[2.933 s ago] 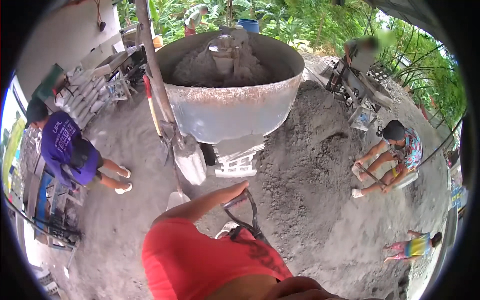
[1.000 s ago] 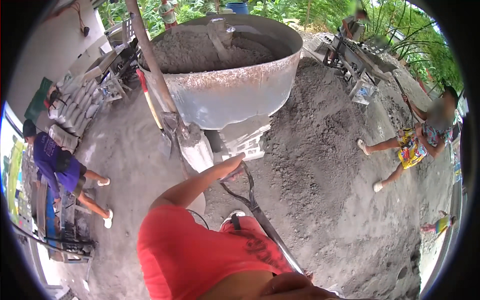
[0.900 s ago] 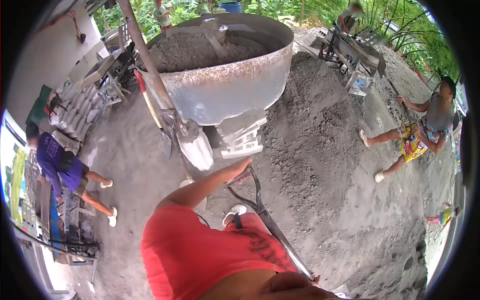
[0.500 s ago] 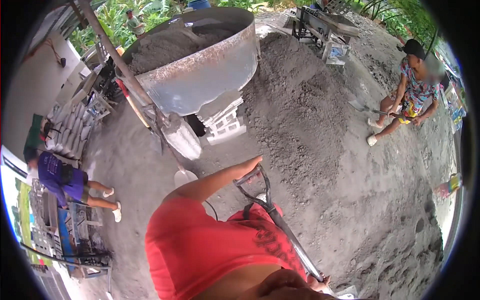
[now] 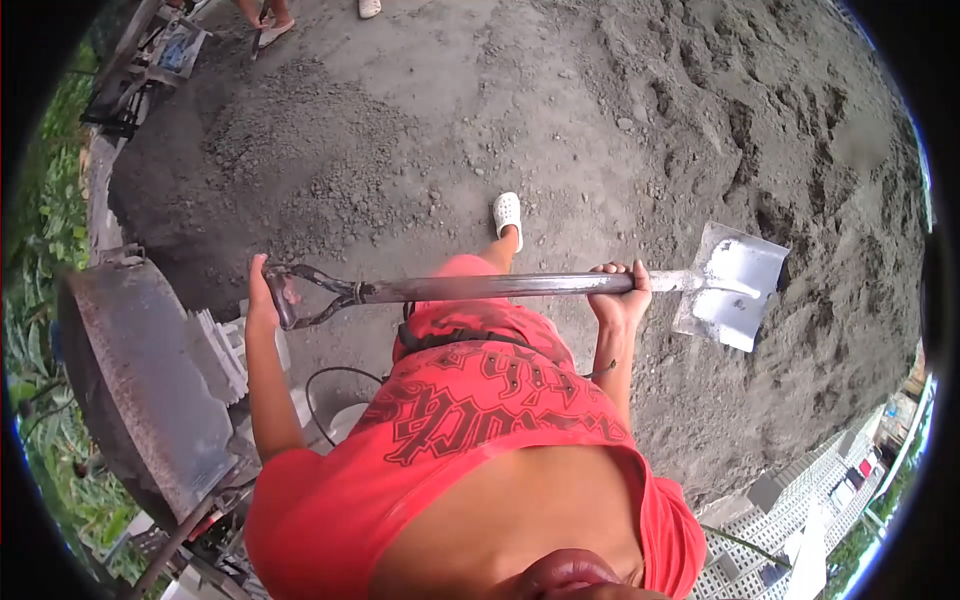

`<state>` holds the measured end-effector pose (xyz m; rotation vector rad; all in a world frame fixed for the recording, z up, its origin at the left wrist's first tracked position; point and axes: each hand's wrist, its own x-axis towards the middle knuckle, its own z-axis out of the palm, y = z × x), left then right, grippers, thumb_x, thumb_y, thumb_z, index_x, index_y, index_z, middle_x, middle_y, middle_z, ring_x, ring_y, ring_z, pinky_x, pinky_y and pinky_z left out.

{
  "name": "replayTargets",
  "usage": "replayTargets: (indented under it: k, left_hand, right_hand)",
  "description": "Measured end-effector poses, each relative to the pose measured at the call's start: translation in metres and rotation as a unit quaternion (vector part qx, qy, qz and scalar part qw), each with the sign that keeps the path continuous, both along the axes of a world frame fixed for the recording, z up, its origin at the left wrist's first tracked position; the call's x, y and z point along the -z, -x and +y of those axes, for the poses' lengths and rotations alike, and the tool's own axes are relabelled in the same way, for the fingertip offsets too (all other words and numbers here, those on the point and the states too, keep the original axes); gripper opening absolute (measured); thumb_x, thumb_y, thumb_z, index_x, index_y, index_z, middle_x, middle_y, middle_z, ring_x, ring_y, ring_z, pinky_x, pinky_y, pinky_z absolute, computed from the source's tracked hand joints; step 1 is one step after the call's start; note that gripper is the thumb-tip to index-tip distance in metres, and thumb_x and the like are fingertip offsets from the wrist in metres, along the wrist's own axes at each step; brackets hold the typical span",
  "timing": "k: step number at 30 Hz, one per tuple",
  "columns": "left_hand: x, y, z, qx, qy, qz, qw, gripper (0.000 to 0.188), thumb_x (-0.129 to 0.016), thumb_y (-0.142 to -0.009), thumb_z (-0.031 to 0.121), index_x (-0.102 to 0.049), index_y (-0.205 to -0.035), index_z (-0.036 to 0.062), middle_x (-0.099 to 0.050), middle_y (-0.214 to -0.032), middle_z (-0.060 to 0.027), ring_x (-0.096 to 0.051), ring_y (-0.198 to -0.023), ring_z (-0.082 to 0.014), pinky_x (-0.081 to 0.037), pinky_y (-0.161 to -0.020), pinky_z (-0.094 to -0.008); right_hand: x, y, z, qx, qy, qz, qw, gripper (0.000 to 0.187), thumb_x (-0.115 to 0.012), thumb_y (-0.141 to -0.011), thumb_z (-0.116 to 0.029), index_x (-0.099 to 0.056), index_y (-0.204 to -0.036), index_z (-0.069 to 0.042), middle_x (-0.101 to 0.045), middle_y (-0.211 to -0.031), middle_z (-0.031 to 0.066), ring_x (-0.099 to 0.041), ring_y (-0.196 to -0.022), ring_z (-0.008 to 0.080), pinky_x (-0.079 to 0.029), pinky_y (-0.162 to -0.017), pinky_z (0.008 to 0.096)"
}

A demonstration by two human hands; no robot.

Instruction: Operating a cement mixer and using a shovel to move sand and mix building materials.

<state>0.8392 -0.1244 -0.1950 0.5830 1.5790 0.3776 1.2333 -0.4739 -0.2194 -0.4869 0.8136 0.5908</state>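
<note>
A shovel with a dark shaft lies level across the front of my body. Its D-shaped grip is at the left, with my left hand closed on it and some fingers inside the loop. My right hand wraps the shaft just short of the metal blade. The blade, pale and worn, carries no visible load. It is over or beside the rough grey sand on the right; whether it touches the sand I cannot tell.
A large rusty metal drum stands at the left, near pale hollow blocks. Looser gravelly sand spreads at the upper left. Another person's feet show at the top edge. Rows of hollow blocks are at the lower right.
My view has swung right, so the drum now sits at the left. The shovel has come from slanting down at the lower right to level across me, its blade now in sight.
</note>
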Motion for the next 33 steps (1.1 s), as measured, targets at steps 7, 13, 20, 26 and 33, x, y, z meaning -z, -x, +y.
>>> replayTargets:
  k: [7, 13, 20, 26, 33]
  left_hand:
    - [0.059, -0.214, 0.044, 0.139, 0.047, -0.137, 0.98, 0.05, -0.038, -0.081, 0.053, -0.054, -0.068, 0.0068, -0.044, -0.046, -0.0059, -0.043, -0.042, -0.0207, -0.041, -0.051, -0.0353]
    - [0.095, -0.334, 0.04, 0.121, 0.179, -0.158, 0.964, 0.05, -0.041, -0.079, 0.055, -0.056, -0.08, 0.0071, -0.049, -0.053, -0.0062, -0.046, -0.047, -0.0207, -0.042, -0.058, -0.0381]
    - [0.113, -0.387, 0.038, 0.141, 0.229, -0.1, 0.958, 0.059, -0.035, -0.077, 0.06, -0.051, -0.061, 0.0057, -0.045, -0.051, -0.0057, -0.043, -0.047, -0.022, -0.041, -0.061, -0.0386]
    - [0.078, -0.384, 0.016, 0.022, 0.141, 0.026, 0.989, 0.056, -0.029, -0.081, 0.056, -0.04, -0.05, 0.0102, -0.038, -0.046, -0.0046, -0.038, -0.044, -0.0205, -0.038, -0.056, -0.0345]
    - [0.0, -0.411, -0.072, -0.054, -0.001, 0.149, 0.987, 0.054, -0.024, -0.084, 0.053, -0.038, -0.053, 0.0116, -0.036, -0.044, -0.0009, -0.032, -0.04, -0.0167, -0.037, -0.053, -0.0335]
  right_hand:
    - [-0.021, -0.167, -0.004, 0.073, 0.092, -0.026, 0.993, 0.014, -0.055, -0.074, -0.016, -0.046, -0.067, -0.009, -0.046, -0.061, 0.0035, -0.045, -0.06, 0.0193, -0.039, -0.067, 0.0359]
    - [-0.006, -0.304, 0.011, 0.079, 0.154, -0.063, 0.983, 0.02, -0.053, -0.08, -0.02, -0.045, -0.066, -0.007, -0.046, -0.061, 0.004, -0.047, -0.058, 0.02, -0.043, -0.067, 0.0364]
    - [0.146, -0.39, 0.014, 0.008, 0.125, 0.006, 0.992, 0.021, -0.055, -0.077, -0.016, -0.04, -0.064, -0.011, -0.04, -0.055, -0.0003, -0.043, -0.051, 0.0141, -0.041, -0.056, 0.0312]
    - [0.25, -0.398, 0.082, -0.08, 0.079, 0.162, 0.98, 0.022, -0.054, -0.073, -0.014, -0.038, -0.058, -0.013, -0.038, -0.052, -0.0013, -0.04, -0.048, 0.0143, -0.039, -0.053, 0.0308]
    - [0.346, -0.388, 0.159, -0.197, -0.07, 0.269, 0.94, 0.015, -0.054, -0.071, -0.017, -0.042, -0.064, -0.013, -0.04, -0.052, 0.0008, -0.041, -0.046, 0.0168, -0.038, -0.05, 0.0327]
